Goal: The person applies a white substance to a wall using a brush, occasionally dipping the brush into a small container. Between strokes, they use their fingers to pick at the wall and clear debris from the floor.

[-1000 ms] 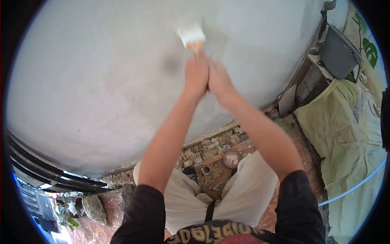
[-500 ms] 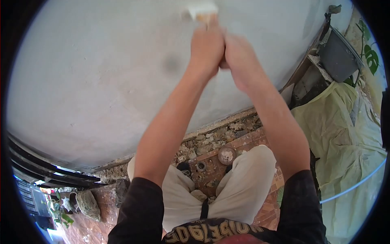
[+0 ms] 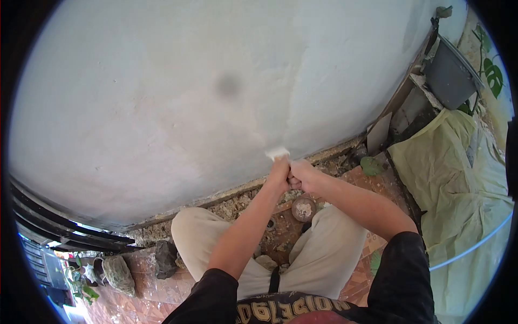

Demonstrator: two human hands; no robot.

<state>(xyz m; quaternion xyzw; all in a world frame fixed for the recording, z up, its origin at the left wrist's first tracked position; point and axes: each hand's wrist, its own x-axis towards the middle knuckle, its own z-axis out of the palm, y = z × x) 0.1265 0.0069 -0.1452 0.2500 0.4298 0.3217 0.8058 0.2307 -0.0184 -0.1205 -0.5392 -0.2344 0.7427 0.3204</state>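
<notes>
1. Nearest to me are my own bent knees in pale trousers (image 3: 318,254), spread apart over the patterned brick floor (image 3: 372,181).
2. Between my knees, below my hands, a small round dish (image 3: 303,208) with pale residue sits on the floor.
3. My left hand (image 3: 279,175) is curled tight into a fist around the handle of the brush (image 3: 278,154), fingers fully closed on it.
4. My right hand (image 3: 303,176) presses against the left, also clenched; it seems to share the same handle, though the handle itself is hidden inside the two fists.
5. The brush pokes up out of my fists, its white bristles touching the wall (image 3: 189,97) low down, just above the rubble strip (image 3: 237,197) along the wall's foot.
6. The wall fills most of the view, pale and smooth, with one dark smudge (image 3: 227,85) well above the brush.
7. Left of my knees, at the wall's foot, lie a dark stone (image 3: 165,258) and a larger grey rock (image 3: 118,275).
8. Right of my hands, a pale green sheet (image 3: 458,178) covers the ground.
9. Farther right along the wall, above the sheet, stands a grey tub (image 3: 450,73) with green leaves (image 3: 492,67) beside it.
</notes>
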